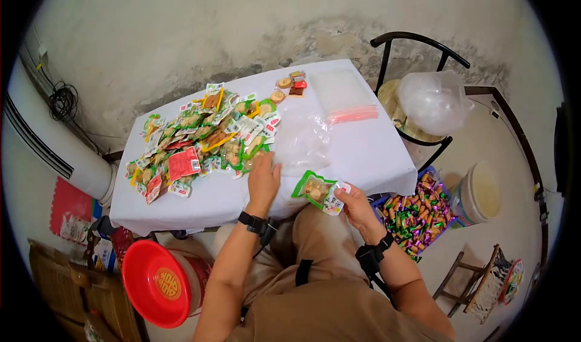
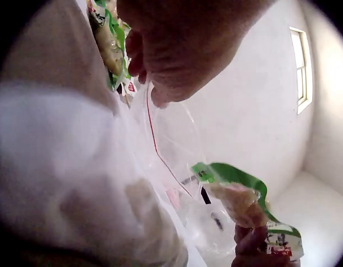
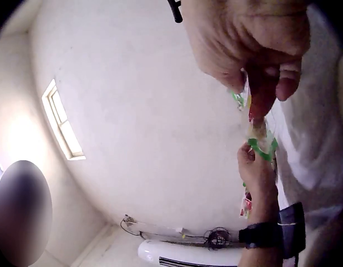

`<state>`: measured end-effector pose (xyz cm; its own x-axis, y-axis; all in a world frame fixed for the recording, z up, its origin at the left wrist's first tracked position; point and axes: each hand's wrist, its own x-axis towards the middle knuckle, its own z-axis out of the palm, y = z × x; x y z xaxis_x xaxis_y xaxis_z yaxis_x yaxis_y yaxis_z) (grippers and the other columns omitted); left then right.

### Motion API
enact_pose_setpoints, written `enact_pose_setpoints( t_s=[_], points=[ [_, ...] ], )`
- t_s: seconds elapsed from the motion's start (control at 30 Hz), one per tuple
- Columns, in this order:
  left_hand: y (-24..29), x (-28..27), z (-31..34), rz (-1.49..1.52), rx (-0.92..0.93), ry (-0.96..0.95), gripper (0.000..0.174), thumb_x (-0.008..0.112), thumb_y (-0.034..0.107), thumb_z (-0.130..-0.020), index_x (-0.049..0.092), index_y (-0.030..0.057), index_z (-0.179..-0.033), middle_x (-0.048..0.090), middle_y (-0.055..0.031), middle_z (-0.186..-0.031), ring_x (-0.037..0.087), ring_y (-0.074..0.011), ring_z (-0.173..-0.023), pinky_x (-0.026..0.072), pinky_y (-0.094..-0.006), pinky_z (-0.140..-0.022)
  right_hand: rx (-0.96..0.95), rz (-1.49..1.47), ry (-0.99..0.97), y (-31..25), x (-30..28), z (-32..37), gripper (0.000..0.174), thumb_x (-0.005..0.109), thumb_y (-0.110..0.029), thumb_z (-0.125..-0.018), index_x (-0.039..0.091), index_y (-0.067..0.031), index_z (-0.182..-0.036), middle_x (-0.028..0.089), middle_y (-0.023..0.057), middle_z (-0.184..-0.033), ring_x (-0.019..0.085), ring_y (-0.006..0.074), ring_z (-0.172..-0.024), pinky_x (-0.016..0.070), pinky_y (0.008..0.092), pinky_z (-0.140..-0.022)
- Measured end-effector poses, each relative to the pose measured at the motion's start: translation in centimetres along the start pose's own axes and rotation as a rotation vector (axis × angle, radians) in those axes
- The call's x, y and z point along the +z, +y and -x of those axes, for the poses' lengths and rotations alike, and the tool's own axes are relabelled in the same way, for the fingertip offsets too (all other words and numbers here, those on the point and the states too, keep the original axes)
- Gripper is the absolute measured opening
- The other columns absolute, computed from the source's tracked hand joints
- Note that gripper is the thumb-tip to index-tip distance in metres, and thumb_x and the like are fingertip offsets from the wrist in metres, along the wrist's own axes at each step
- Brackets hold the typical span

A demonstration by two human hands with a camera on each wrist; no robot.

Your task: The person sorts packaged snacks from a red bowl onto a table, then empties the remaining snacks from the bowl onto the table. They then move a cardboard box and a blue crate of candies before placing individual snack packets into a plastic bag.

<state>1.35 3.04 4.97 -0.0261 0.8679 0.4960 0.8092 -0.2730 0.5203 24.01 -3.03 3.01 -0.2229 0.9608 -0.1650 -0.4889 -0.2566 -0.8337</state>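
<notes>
My right hand [image 1: 358,207] pinches a snack packet [image 1: 315,190] by its white printed end, above my lap at the table's front edge. The packet has a green border and a clear window with pale food pieces. On the table, my left hand [image 1: 264,181] is at the near-left edge of a clear zip bag [image 1: 302,142]. In the left wrist view, the red zip line of the bag [image 2: 160,150] runs up between that hand's thumb and fingers. Beside the left hand lies a large pile of snack packets [image 1: 206,139], mostly green, yellow and red.
A stack of clear zip bags [image 1: 345,97] lies at the table's right, near several small snacks [image 1: 290,86]. A chair [image 1: 417,42] holds a big plastic bag [image 1: 433,103]. Wrapped candies [image 1: 417,215], a bucket [image 1: 478,194] and a red basin [image 1: 136,275] stand on the floor.
</notes>
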Motion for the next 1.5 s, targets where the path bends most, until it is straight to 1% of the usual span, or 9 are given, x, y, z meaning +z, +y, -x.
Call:
enact_pose_setpoints(
  t_s=[0.2, 0.33, 0.43, 0.53, 0.67, 0.77, 0.93, 1.33, 1.5],
  points=[
    [1.9, 0.9, 2.2, 0.187, 0.015, 0.065, 0.014, 0.057, 0.008, -0.078, 0.056, 0.0024, -0.090, 0.058, -0.0146, -0.083, 0.057, -0.0308, -0.073, 0.0457, -0.0367, -0.064, -0.049, 0.031, 0.033, -0.2, 0.5, -0.7, 0.023, 0.051, -0.019, -0.088, 0.054, -0.0016, -0.102, 0.057, 0.0032, -0.065, 0.042, 0.0048, -0.040, 0.0350, 0.0205, -0.038],
    [2.4, 1.9, 3.9, 0.229, 0.074, 0.072, 0.014, 0.056, 0.006, -0.078, 0.056, 0.0027, -0.091, 0.058, -0.0151, -0.083, 0.057, -0.0313, -0.073, 0.0463, -0.0355, -0.062, -0.055, 0.036, 0.077, 0.7, -0.1, -1.9, 0.024, 0.048, -0.018, -0.089, 0.050, -0.0035, -0.108, 0.058, 0.0028, -0.070, 0.047, 0.0067, -0.045, 0.0386, 0.0194, -0.040],
    [3.4, 2.2, 4.8, 0.276, 0.021, 0.022, 0.014, 0.057, 0.006, -0.077, 0.056, 0.0034, -0.091, 0.058, -0.0146, -0.083, 0.057, -0.0315, -0.074, 0.0464, -0.0356, -0.062, -0.102, -0.018, 0.135, 1.0, 1.5, -2.9, 0.027, 0.045, -0.017, -0.090, 0.045, -0.0055, -0.114, 0.058, 0.0051, -0.080, 0.055, 0.0110, -0.053, 0.0438, 0.0216, -0.044],
    [3.6, 3.1, 5.3, 0.298, 0.057, 0.042, 0.014, 0.057, 0.006, -0.077, 0.056, 0.0043, -0.091, 0.058, -0.0141, -0.083, 0.057, -0.0316, -0.073, 0.0464, -0.0360, -0.062, 0.030, -0.269, 0.159, 0.9, 1.8, -4.1, 0.029, 0.041, -0.015, -0.091, 0.039, -0.0074, -0.119, 0.053, 0.0101, -0.102, 0.061, 0.0224, -0.082, 0.0512, 0.0300, -0.058],
    [3.5, 3.6, 5.6, 0.290, 0.099, 0.039, 0.012, 0.056, 0.006, -0.079, 0.056, 0.0018, -0.090, 0.059, -0.0153, -0.081, 0.058, -0.0300, -0.068, 0.0465, -0.0337, -0.059, 0.082, -0.306, 0.161, 0.7, 1.8, -5.3, 0.027, 0.039, -0.015, -0.092, 0.040, -0.0074, -0.118, 0.053, 0.0095, -0.104, 0.061, 0.0232, -0.083, 0.0516, 0.0313, -0.061],
    [3.3, 3.8, 5.8, 0.283, 0.118, 0.051, 0.013, 0.057, 0.005, -0.078, 0.057, 0.0025, -0.090, 0.059, -0.0147, -0.080, 0.058, -0.0295, -0.068, 0.0466, -0.0340, -0.059, 0.000, -0.302, 0.113, 2.3, 0.6, -7.1, 0.026, 0.036, -0.016, -0.093, 0.041, -0.0071, -0.117, 0.052, 0.0091, -0.109, 0.059, 0.0254, -0.090, 0.0498, 0.0358, -0.068],
    [3.0, 3.9, 5.5, 0.257, 0.168, 0.052, 0.014, 0.057, 0.005, -0.077, 0.057, 0.0034, -0.090, 0.059, -0.0132, -0.079, 0.058, -0.0290, -0.069, 0.0469, -0.0339, -0.060, -0.004, -0.753, 0.139, -0.1, 2.8, -5.4, 0.062, 0.036, -0.052, -0.088, 0.030, -0.0063, -0.130, 0.037, 0.0146, -0.129, 0.037, 0.0298, -0.121, 0.0307, 0.0473, -0.092],
    [3.0, 4.2, 5.5, 0.230, 0.194, 0.049, 0.013, 0.057, 0.007, -0.076, 0.056, 0.0065, -0.089, 0.057, -0.0087, -0.075, 0.056, -0.0265, -0.071, 0.0458, -0.0348, -0.059, -0.150, -0.847, -0.138, 0.9, 2.6, -9.0, 0.089, 0.043, -0.064, -0.079, 0.013, -0.0033, -0.137, 0.029, 0.0187, -0.136, 0.035, 0.0335, -0.122, 0.0306, 0.0471, -0.094],
    [3.3, 3.9, 5.1, 0.206, 0.235, 0.044, 0.013, 0.057, 0.008, -0.077, 0.056, 0.0056, -0.089, 0.058, -0.0100, -0.078, 0.057, -0.0274, -0.070, 0.0461, -0.0346, -0.060, -0.107, -0.804, 0.002, 0.5, 2.6, -9.4, 0.095, 0.042, -0.066, -0.077, 0.005, -0.0039, -0.139, 0.017, 0.0126, -0.143, 0.030, 0.0298, -0.126, 0.0224, 0.0464, -0.100]
  ],
)
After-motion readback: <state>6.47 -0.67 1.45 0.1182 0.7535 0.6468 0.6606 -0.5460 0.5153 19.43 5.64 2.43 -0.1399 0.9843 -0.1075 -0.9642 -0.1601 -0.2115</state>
